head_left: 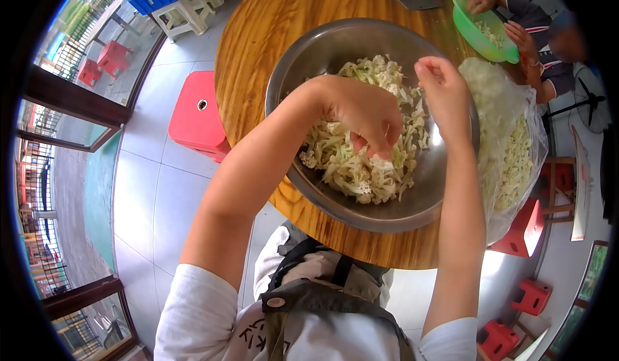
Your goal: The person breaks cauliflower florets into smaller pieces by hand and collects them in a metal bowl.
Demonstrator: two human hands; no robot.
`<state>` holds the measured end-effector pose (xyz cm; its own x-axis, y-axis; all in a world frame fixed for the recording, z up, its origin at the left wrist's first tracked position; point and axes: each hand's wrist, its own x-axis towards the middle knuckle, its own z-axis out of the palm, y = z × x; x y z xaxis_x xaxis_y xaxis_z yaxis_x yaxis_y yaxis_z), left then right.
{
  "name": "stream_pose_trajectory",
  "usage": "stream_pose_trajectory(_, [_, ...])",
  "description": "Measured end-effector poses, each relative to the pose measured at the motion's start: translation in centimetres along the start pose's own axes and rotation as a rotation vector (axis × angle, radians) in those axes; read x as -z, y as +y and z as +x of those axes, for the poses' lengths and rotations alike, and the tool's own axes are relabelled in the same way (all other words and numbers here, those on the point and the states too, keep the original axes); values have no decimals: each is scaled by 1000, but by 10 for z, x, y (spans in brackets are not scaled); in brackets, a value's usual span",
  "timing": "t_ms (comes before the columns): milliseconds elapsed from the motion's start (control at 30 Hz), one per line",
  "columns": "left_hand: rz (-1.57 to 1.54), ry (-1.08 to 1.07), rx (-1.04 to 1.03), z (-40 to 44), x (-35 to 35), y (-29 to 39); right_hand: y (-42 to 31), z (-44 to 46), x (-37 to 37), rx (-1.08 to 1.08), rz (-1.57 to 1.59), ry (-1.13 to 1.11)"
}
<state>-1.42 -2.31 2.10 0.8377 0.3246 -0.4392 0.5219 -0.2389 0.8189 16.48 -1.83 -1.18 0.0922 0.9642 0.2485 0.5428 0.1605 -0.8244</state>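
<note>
A wide steel bowl (309,48) stands on the round wooden table, with a heap of cut cauliflower (361,177) inside. Over the heap my left hand (367,112) reaches down, fingers curled together at the florets; what they hold, if anything, is too small to name. My right hand (445,93) is raised above the bowl's right side, its thumb and fingers pinched; whatever is between them cannot be made out.
A clear bag of cauliflower (516,161) lies right of the bowl. Farther back, a co-worker's hands (483,1) are at a green basin (480,38) on the wooden table (245,58), near a cleaver (416,0). A red stool (193,119) stands left.
</note>
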Motion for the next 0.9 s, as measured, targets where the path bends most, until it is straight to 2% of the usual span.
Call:
stream_pose_trajectory(200, [-267,173,-343,-1,6,-8,-5,-1,1,17,53,3])
stream_pose_trajectory(500, [-267,516,-413,6,8,-10,-8,-1,2,-15,120,-3])
stream_pose_trajectory(600, [-346,681,-331,3,9,-3,-9,-1,2,-94,331,-38])
stream_pose_trajectory(633, [-410,747,-437,11,12,-13,-11,0,5,-152,439,-74])
stream_pose_trajectory(700, [-474,859,-417,13,15,-16,-20,0,14,-267,655,-147])
stream_pose_trajectory(800, [-526,1013,-421,18,19,-20,-22,-2,13,-186,712,-186])
stream_pose_trajectory(900, [-542,1103,-428,17,19,-18,-23,-4,12,-214,679,-266])
